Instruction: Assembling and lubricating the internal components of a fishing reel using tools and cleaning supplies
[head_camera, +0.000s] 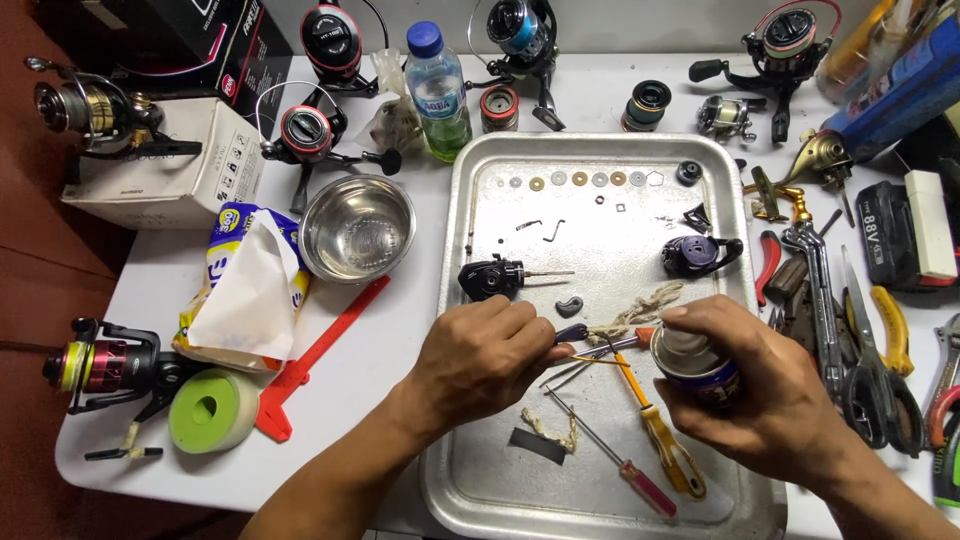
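From the head camera, your left hand (480, 360) is closed in a pinch around a small dark reel part (572, 332), held low over the metal tray (470, 200). Your right hand (760, 395) is wrapped around a spray can (692, 362), index finger on top of its cap. The can stands upright just to the right of the part, and its thin straw runs roughly level, leftward, toward your left fingertips; the two hands are close but not touching. The left hand alone has the part.

The tray is dull, scuffed aluminium with a raised rim. On it, just under your hands, lie two screwdrivers (660, 440), one yellow-handled, one red-handled, their shafts slanting up to the left. A frayed rag strip (640, 305) lies just beyond the can, near a black reel body (492, 277) with a thin shaft pointing right. A row of small round washers (575, 179) lines the far end. A polished steel bowl (357, 227) sits left of the tray.
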